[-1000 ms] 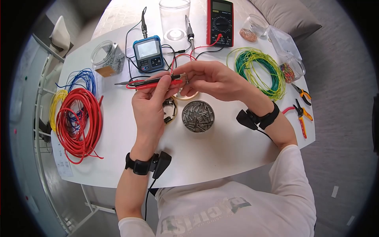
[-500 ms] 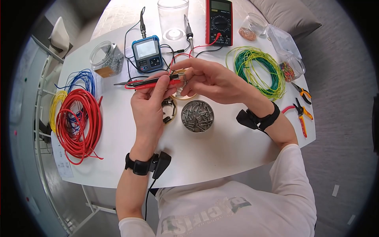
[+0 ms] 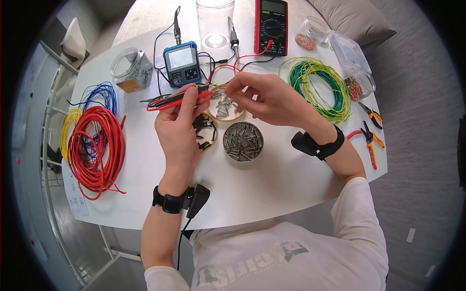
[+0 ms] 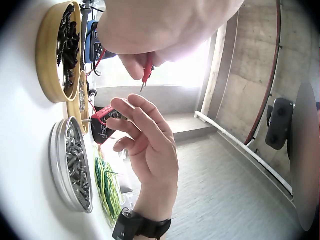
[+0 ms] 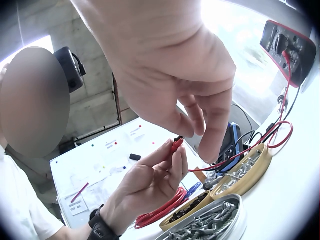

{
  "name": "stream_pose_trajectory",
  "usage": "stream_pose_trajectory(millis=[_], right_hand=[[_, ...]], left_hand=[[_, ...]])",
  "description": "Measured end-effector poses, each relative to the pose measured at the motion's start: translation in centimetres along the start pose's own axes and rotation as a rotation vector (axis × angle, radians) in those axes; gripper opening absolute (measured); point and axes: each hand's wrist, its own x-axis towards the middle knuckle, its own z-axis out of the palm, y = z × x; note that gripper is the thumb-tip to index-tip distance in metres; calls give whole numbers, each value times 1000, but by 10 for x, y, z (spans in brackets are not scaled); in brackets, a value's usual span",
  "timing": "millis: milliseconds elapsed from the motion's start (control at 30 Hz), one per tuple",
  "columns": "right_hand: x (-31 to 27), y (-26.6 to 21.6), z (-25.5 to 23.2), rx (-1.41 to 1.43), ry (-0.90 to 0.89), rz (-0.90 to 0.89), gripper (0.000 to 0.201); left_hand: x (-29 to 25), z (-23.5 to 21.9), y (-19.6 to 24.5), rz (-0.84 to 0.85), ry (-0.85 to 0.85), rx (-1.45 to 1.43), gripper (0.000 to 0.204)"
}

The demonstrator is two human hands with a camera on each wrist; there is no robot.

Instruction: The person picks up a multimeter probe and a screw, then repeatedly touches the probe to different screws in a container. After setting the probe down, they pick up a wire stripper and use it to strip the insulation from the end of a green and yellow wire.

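My left hand [image 3: 174, 128] holds a red test probe [image 3: 204, 94] and a black test probe [image 3: 167, 102] side by side under the thumb, bare metal tips pointing right. In the left wrist view the red probe [image 4: 147, 75] ends in thin tips. My right hand [image 3: 274, 99] hovers just right of those tips, fingers loosely bent; the left wrist view shows nothing between them. Below the hands are a round metal tin of grey screws [image 3: 242, 141], a wooden-rimmed dish of light screws [image 3: 224, 107] and a similar dish of black screws [image 3: 206, 132], partly hidden by the left hand.
Behind stand a red multimeter [image 3: 271, 29], a blue handheld tester [image 3: 182, 63] with cables and a clear jar [image 3: 214, 24]. Red wire coils [image 3: 97, 150] lie left, green and yellow wire [image 3: 318, 89] right, near pliers [image 3: 373, 115] and wire strippers [image 3: 371, 145].
My right hand has moved away from the probe tips, where its fingers were working. The left hand has shifted slightly left with both probes, uncovering more of the two wooden-rimmed dishes.
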Motion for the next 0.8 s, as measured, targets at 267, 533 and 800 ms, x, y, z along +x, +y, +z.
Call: stream_pose_trajectory(millis=[267,533,800], right_hand=[[-12,-3,11,-410,-434,-172,11],[-17,-3,26,-511,-517,-228,20],[-17,-2,27,-595,-443,-265,13]], left_hand=[[0,-1,-1,8,17,-14,25],[-1,1,2,-10,-4,-7,23],[0,0,0,4,-15,-20,23]])
